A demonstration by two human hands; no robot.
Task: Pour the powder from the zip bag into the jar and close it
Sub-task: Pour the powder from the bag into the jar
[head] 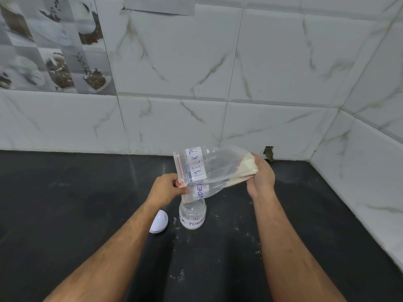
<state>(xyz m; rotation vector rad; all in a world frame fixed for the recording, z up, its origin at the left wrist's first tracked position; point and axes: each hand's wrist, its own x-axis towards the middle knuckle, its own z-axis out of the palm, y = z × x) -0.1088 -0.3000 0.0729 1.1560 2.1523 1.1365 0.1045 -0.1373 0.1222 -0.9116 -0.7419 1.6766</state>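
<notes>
Fingers of the left hand [168, 188] pinch the zip bag [214, 168] mouth over the open jar [192, 215], while the right hand [260, 178] grips its powder-filled bottom.

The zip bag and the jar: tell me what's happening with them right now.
A person holds the zip bag marked MILK POWDER tipped over the open jar on the dark counter. The left hand pinches the bag's zip end just above the jar's mouth; the right hand grips the raised bottom end, where the powder is gathered. The jar has a thin layer of powder at its bottom. Its white lid lies beside it, off.
</notes>
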